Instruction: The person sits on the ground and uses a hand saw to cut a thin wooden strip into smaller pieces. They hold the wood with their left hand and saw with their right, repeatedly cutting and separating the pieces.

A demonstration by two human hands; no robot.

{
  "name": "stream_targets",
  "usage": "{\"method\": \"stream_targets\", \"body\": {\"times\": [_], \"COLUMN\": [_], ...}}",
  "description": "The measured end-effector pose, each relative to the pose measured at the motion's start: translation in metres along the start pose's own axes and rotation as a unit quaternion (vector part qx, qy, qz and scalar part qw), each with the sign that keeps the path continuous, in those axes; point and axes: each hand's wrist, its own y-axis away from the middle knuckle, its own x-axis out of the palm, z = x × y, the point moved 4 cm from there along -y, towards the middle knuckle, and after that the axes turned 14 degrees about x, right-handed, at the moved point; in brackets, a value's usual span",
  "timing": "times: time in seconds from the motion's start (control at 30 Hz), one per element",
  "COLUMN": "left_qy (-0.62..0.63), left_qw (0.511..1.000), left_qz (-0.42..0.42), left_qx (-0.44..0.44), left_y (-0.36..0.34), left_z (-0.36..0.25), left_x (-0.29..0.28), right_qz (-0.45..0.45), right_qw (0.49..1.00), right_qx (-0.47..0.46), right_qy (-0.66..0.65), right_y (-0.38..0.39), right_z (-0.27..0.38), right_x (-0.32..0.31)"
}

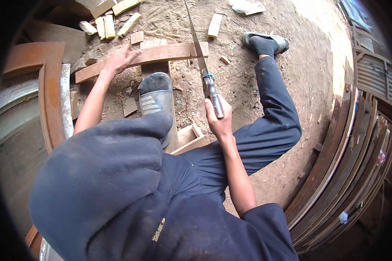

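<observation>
A long, slightly curved wooden board lies crosswise in front of me over another piece of timber. My left hand grips it left of the middle, the fingers over its top and pointing right. In my right hand is the dark, worn handle of a handsaw, with blue cord tied where handle meets blade. The blade points away from me and crosses the board near its right end. Whether its teeth touch the wood I cannot tell. My left foot, in a grey sandal, presses on the timber below the board.
Several wood offcuts lie at the far left, with another offcut farther right. A brown wooden frame stands at the left. Stacked planks line the right side. My right leg stretches over the dirt ground.
</observation>
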Motion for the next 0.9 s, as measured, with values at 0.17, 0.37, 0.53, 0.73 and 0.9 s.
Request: {"method": "stream_targets", "body": {"times": [0.17,0.37,0.53,0.73,0.9], "left_qy": [-0.035,0.061,0.074,0.054,0.058], "left_qw": [0.996,0.996,0.993,0.994,0.996], "left_qz": [0.028,0.012,0.049,0.046,0.016], "left_qx": [-0.081,-0.065,-0.079,-0.081,-0.072], "left_y": [-0.007,0.030,0.071,0.064,0.062], "left_z": [0.047,0.042,0.015,0.007,0.013], "left_x": [0.003,0.023,0.026,0.021,0.026], "right_qz": [0.017,0.016,0.033,0.053,0.040], "right_qw": [0.999,0.999,0.994,0.996,0.998], "right_qx": [0.038,0.040,0.101,0.020,0.042], "right_qy": [0.017,0.027,-0.009,0.067,0.039], "right_y": [-0.002,0.015,0.039,0.010,0.007], "right_z": [0.007,0.005,-0.010,0.008,-0.002], "right_x": [0.000,-0.004,-0.011,0.001,0.005]}}
